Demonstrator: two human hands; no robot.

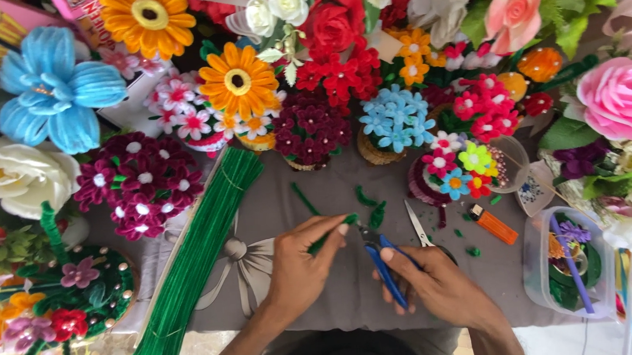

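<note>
Centrally, left hand (301, 264) pinching a green pipe cleaner (332, 232) between fingertips over the grey cloth (332, 191), right hand (431, 281) gripping blue-handled pliers (381, 258) closing on its tip, scissors (419, 226) lying just right, green pipe-cleaner bundle (196, 260) lying left, pipe-cleaner flowers (239, 83) crowding the far side.

A thick bundle of green pipe cleaners (197, 256) lies diagonally on the grey cloth (338, 287). An orange lighter (493, 224) and scissors (418, 226) lie near a clear plastic box (568, 267). Handmade flowers surround the cloth: a blue flower (54, 88), an orange daisy (238, 81), a pink rose (624, 98)
</note>
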